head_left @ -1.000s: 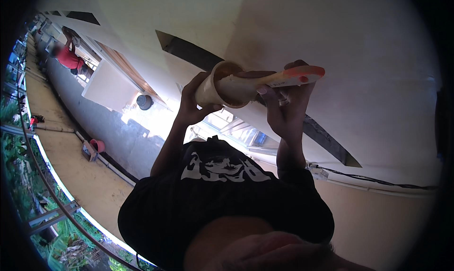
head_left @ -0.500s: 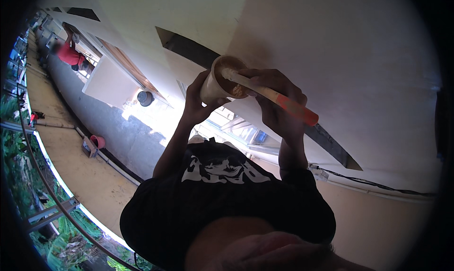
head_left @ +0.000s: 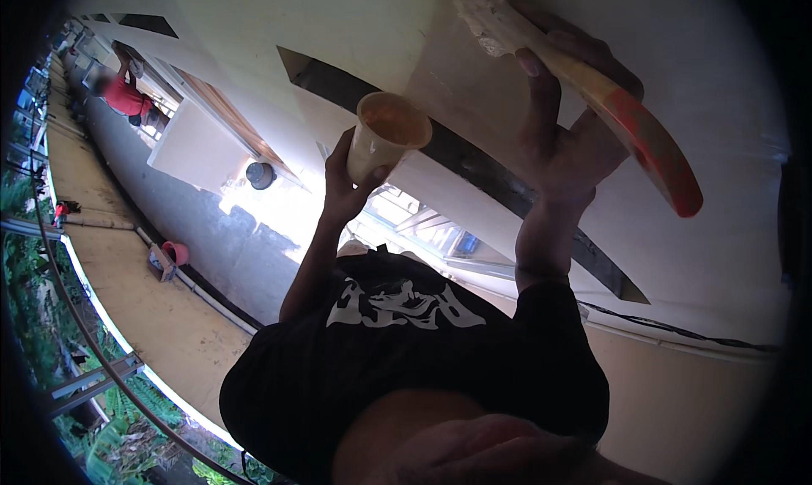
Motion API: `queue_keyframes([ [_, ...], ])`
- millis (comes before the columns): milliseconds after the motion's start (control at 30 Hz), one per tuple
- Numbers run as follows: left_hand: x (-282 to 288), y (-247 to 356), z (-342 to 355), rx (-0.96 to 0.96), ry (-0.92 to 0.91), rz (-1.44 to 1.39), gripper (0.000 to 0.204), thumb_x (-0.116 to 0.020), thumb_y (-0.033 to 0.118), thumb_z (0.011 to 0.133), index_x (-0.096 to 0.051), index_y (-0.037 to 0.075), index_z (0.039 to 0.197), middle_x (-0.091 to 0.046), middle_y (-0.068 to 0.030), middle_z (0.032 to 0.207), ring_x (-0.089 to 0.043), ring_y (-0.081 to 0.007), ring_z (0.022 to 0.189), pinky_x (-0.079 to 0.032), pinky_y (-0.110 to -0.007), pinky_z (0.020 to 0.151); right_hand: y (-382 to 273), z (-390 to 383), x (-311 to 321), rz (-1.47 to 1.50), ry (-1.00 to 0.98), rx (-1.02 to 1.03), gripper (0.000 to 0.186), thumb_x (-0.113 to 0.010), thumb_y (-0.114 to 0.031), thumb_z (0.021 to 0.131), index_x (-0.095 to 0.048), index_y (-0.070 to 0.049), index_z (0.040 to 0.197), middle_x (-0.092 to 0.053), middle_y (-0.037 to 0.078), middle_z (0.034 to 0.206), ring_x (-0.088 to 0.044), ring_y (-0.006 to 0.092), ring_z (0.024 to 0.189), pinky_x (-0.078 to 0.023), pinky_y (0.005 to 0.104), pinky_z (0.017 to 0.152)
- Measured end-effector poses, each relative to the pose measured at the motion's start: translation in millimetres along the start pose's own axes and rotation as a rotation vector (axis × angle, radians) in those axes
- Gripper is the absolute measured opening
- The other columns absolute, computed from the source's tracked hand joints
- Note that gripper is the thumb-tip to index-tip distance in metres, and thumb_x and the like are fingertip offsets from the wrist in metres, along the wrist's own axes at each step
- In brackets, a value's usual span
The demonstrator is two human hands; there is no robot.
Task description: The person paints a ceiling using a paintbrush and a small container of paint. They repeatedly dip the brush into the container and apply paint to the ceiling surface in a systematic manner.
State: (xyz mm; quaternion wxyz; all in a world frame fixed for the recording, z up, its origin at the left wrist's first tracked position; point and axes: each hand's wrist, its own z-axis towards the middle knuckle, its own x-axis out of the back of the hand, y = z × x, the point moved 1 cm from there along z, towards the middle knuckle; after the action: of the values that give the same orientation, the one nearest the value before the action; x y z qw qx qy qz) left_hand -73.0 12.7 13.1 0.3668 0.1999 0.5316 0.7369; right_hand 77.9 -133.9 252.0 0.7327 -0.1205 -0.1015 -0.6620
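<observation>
My left hand [head_left: 345,176] is wrapped around a pale cup [head_left: 372,153], tilted so that its open mouth shows. Inside the cup the surface looks orange-brown; how full it is I cannot tell. Up and to the right, my right hand [head_left: 579,138] grips a paintbrush [head_left: 584,81] by its pale handle, which ends in red-orange. Whitish, clumped bristles [head_left: 484,21] point to the upper left, over the pale wall [head_left: 702,121]. Whether they touch the wall is not clear. Brush and cup are well apart.
A long dark recess [head_left: 482,168] crosses the wall behind the cup. Dark cables [head_left: 677,326] run along the wall's lower right. A dark bucket [head_left: 260,176] stands on the floor, and a pink bucket [head_left: 176,252] rests by the ledge. A person in red [head_left: 127,96] works far left.
The brush has come out of the cup and moved up and right with my right hand. My left hand still holds the cup, turned slightly more upright.
</observation>
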Motion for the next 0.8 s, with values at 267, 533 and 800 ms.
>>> queue_keyframes([
  [267,8,-18,-7,0.027,0.103,-0.034,0.067,-0.078,0.037,0.087,-0.053,-0.004,0.134,-0.068,-0.0183,0.114,-0.069,-0.0263,0.104,-0.056,-0.039,0.088,-4,-40,-23,0.104,-0.429,0.001,0.033,-0.078,-0.003,0.081,-0.065,-0.004,0.111,-0.071,0.012,0.105,-0.071,0.0293,0.089,-0.06,0.0391,0.079],
  [533,9,-19,-5,-0.003,0.104,-0.087,0.07,-0.075,0.044,0.089,-0.051,-0.004,0.134,-0.066,-0.0165,0.112,-0.067,-0.0248,0.103,-0.056,-0.037,0.086,-7,15,3,-0.063,-0.124,0.063,0.017,-0.071,-0.001,0.095,-0.061,-0.004,0.109,-0.073,0.02,0.11,-0.072,0.0309,0.096,-0.06,0.0372,0.078],
  [800,7,-23,-10,0.003,0.119,-0.09,0.07,-0.076,0.043,0.088,-0.052,-0.005,0.133,-0.066,-0.0163,0.111,-0.067,-0.0235,0.101,-0.056,-0.037,0.084,-9,-24,-3,-0.133,-0.214,0.23,0.024,-0.083,-0.016,0.077,-0.068,-0.013,0.095,-0.076,0.005,0.12,-0.064,0.0232,0.091,-0.057,0.0284,0.064],
])
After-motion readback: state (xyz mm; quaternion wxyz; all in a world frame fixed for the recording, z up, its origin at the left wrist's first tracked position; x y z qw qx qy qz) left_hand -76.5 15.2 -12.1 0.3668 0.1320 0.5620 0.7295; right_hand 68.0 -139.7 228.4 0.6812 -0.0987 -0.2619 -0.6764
